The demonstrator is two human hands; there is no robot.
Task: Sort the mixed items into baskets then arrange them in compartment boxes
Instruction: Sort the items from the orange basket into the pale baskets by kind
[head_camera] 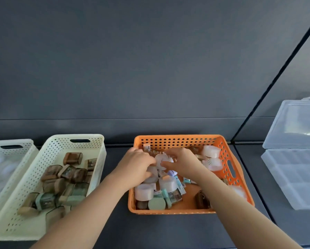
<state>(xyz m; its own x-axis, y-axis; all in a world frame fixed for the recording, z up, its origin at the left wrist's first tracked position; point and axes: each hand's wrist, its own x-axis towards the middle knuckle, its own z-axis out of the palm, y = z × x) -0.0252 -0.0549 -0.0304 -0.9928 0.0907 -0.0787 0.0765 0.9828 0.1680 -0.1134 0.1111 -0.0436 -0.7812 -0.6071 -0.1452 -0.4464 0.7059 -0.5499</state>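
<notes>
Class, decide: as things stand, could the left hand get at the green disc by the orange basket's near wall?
Probably yes. The green disc lies uncovered on top, nearer the person than the left hand, which is inside the orange basket; it need only draw back.

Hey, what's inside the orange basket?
A mixed pile in the orange basket: white round tubs, a pale green disc, small packets. The left hand and right hand reach into it, hiding what lies under them.

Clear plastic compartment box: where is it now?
Head view, far right of the dark table: the clear plastic compartment box lies open, just right of the orange perforated plastic basket, apart from it.
</notes>
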